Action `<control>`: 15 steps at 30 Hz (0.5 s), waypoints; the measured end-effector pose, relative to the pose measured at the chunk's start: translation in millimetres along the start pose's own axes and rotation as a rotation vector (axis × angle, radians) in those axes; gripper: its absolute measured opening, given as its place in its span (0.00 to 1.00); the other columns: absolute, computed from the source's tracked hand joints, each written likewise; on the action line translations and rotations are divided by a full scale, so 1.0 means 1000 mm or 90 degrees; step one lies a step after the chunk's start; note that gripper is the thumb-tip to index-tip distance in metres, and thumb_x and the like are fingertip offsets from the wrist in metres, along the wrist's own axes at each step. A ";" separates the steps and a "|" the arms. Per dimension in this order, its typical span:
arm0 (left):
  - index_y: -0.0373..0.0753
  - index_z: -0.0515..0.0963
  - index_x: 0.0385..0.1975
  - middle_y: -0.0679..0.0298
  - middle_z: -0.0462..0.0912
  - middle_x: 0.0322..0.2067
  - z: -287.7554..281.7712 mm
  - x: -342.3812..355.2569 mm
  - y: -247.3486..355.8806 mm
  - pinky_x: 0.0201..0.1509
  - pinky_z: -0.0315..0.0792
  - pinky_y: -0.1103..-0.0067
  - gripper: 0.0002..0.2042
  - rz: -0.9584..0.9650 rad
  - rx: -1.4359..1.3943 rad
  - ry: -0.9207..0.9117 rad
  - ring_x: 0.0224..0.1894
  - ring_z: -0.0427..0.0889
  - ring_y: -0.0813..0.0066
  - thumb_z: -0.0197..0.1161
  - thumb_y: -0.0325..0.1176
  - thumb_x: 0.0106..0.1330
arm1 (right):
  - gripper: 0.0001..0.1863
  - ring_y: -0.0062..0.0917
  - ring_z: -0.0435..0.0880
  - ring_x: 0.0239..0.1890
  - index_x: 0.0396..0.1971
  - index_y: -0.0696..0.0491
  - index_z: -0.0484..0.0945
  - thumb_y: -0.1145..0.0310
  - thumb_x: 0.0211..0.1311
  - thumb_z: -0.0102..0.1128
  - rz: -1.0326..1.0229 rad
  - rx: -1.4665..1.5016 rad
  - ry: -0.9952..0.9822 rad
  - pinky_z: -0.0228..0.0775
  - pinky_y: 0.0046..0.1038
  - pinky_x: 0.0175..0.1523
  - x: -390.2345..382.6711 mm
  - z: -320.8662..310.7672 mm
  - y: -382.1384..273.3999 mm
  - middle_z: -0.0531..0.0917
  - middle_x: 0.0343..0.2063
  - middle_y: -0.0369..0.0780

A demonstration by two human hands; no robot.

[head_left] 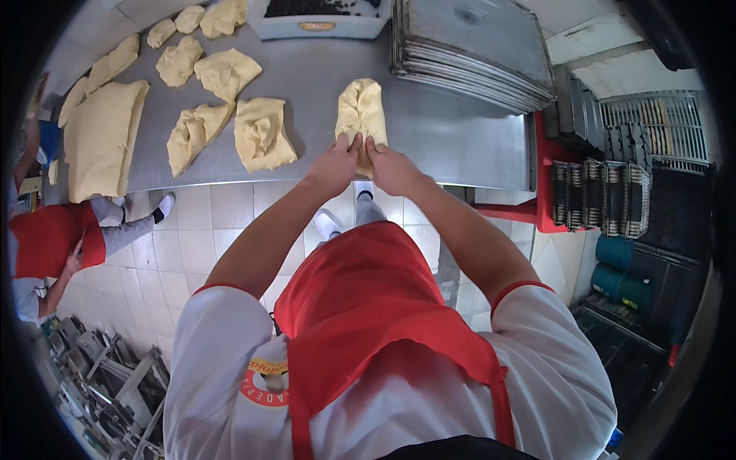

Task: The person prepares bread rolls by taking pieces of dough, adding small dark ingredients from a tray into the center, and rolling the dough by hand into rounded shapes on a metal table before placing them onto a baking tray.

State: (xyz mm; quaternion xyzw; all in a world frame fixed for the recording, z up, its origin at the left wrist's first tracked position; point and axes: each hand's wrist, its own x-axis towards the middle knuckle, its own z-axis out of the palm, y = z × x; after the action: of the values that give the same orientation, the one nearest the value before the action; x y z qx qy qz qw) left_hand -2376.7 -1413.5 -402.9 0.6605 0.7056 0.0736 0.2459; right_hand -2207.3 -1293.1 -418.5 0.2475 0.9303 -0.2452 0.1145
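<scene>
An oblong, folded piece of pale yellow dough [359, 106] lies near the front edge of the steel table [460, 149]. My left hand [340, 164] and my right hand [387, 164] grip its near end side by side, fingers closed with the thumbs pressed into the seam. To the left sit several more folded lumps of dough [263, 133] and a large flat slab of dough [101, 142].
A white tub [276, 27] of dark pieces and stacked metal trays [471, 42] occupy the table's back. At right are a red stand [548, 184] holding baking pans [598, 199]. A co-worker [57, 241] in a red apron stands at left.
</scene>
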 end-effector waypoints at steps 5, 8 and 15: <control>0.30 0.68 0.74 0.41 0.78 0.64 -0.024 0.024 -0.021 0.69 0.75 0.57 0.27 -0.111 -0.208 0.232 0.68 0.76 0.42 0.55 0.31 0.76 | 0.29 0.52 0.85 0.48 0.72 0.58 0.71 0.64 0.74 0.55 0.074 0.141 0.206 0.81 0.44 0.55 0.042 -0.047 0.022 0.84 0.48 0.54; 0.35 0.63 0.78 0.53 0.66 0.77 0.007 0.057 -0.031 0.82 0.57 0.58 0.28 -0.106 -0.061 0.358 0.80 0.63 0.50 0.49 0.37 0.81 | 0.30 0.49 0.85 0.52 0.74 0.57 0.69 0.64 0.75 0.54 0.064 0.039 0.346 0.81 0.44 0.56 0.070 -0.038 0.022 0.83 0.51 0.53; 0.43 0.52 0.84 0.65 0.49 0.85 -0.005 0.093 -0.034 0.86 0.40 0.47 0.32 -0.150 0.169 0.112 0.86 0.49 0.59 0.44 0.41 0.80 | 0.28 0.46 0.89 0.50 0.66 0.63 0.75 0.71 0.66 0.56 0.040 -0.046 0.075 0.83 0.45 0.55 0.101 -0.050 0.012 0.86 0.49 0.54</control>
State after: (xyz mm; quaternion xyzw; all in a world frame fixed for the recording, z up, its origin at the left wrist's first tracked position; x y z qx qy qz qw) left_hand -2409.6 -1326.1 -436.5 0.5912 0.8001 0.0081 0.1010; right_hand -2291.8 -1217.8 -414.8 0.2861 0.9356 -0.1925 0.0764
